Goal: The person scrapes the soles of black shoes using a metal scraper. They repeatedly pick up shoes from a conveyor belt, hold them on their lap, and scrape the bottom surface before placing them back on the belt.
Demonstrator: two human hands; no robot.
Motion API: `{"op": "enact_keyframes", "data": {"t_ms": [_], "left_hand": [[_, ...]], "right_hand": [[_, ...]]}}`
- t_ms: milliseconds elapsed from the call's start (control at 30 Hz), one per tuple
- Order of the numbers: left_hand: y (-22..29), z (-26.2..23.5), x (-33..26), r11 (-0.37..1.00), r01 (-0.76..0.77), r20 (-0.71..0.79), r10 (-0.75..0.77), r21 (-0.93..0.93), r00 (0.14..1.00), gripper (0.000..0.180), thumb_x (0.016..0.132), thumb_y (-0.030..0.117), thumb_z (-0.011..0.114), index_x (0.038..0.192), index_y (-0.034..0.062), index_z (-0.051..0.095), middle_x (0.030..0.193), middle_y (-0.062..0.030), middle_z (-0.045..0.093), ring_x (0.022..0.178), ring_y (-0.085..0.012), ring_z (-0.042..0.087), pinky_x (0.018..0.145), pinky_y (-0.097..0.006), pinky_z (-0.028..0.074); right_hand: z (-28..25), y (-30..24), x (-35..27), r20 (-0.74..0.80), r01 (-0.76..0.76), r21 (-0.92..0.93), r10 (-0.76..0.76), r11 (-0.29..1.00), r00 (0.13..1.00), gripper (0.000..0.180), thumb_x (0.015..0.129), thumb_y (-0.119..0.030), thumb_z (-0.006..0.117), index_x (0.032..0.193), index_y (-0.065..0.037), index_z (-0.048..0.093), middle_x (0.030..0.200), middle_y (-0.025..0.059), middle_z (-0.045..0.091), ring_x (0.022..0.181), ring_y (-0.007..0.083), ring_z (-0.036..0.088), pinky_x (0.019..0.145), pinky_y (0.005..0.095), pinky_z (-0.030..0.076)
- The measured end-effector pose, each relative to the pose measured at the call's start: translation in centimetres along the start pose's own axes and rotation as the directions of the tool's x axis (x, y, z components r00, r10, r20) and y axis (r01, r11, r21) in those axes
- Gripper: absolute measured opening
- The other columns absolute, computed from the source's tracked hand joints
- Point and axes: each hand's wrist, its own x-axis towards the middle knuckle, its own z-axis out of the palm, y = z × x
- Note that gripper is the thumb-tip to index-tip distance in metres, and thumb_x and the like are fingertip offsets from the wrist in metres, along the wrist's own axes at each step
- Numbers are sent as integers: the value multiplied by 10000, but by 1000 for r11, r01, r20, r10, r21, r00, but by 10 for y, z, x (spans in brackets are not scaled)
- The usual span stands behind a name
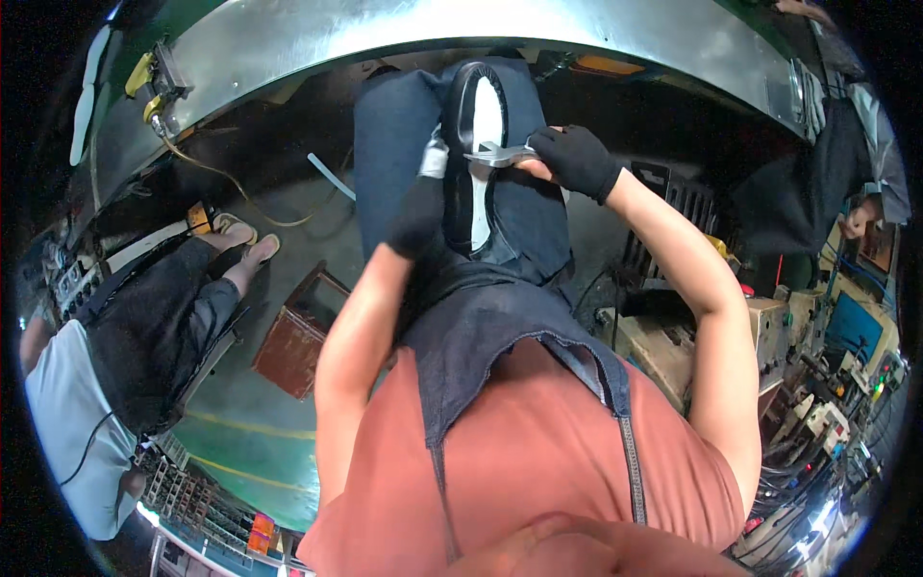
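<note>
"Where was the shoe [480, 192]?"

"On the person's lap, lengthwise over the dark trousers [394, 120], with its white bottom facing up. Its long axis ran nearly straight out from the body, the broader, rounded end farther away, toward the metal surface [404, 34]."

"Which hand was nearer to it?"

"The left hand [423, 197]. It came up along the shoe's left side, its white-covered fingers [435, 159] right beside the black edge, seemingly touching it."

"Gripping it?"

"I couldn't tell. Their far ends were hidden, so they might have been clasping the side or only bracing it."

"And the right hand [577, 159]?"

"That one sat off to the shoe's right, a little apart from it, its fingers closed firmly around the handles of some metal pliers [493, 154]."

"How did the pliers lie against the shoe?"

"Crosswise. They pointed left from the fist, almost square to the long axis, around mid-length, with the tip over the inner left border."

"Touching?"

"From above, I couldn't tell. I judged that crossing the key relation: the shoe lay left of the right fingers and right of the left ones, and only the pliers bridged the wider gap."
</note>
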Motion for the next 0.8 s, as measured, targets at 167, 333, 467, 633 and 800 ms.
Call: {"op": "enact_keyframes", "data": {"t_ms": [167, 333, 467, 633, 800], "left_hand": [[-50, -11, 29, 501, -412, 1, 635, 761, 773, 528, 890, 258, 617, 1303, -3, 417, 1224, -195, 541, 1157, -293, 529, 960, -366, 408], [-33, -22, 26, 435, -412, 41, 646, 801, 762, 578, 893, 304, 621, 1327, 2, 388, 1239, -178, 535, 1142, -283, 528, 945, -366, 413], [17, -29, 4, 199, -313, 238, 327, 929, 914, 428, 948, 231, 501, 1316, 25, 426, 1096, -162, 618, 989, -289, 586, 888, -371, 446], [-2, -37, 13, 656, -92, -34, 177, 749, 984, 321, 956, 223, 475, 1210, 38, 537, 1041, -182, 639, 952, -303, 606, 856, -376, 457], [-23, 8, 13, 543, -291, -58, 536, 788, 842, 370, 902, 262, 603, 1192, 44, 532, 1058, -140, 638, 1005, -231, 602, 843, -332, 461]], "right_hand": [[-11, 0, 1, -19, 6, 73, -5, 997, 1000, 428, 905, -446, 539, 767, -46, 596, 701, 177, 601, 654, 361, 622, 596, 426, 502], [-86, -30, -1, 330, -96, -7, 94, 995, 939, 496, 899, -467, 533, 721, -14, 630, 679, 184, 607, 647, 357, 629, 605, 435, 507], [-88, -118, 16, 108, 242, 138, -258, 960, 960, 434, 871, -464, 575, 768, -44, 603, 701, 142, 601, 629, 324, 620, 591, 397, 507], [-27, -70, -19, 115, -223, 268, 198, 937, 973, 436, 888, -435, 576, 793, -12, 628, 697, 201, 588, 584, 362, 568, 565, 421, 439], [-56, -87, -80, 337, -616, 422, 516, 665, 788, 390, 939, -340, 525, 790, 4, 633, 659, 215, 564, 588, 328, 532, 576, 393, 414]]}}
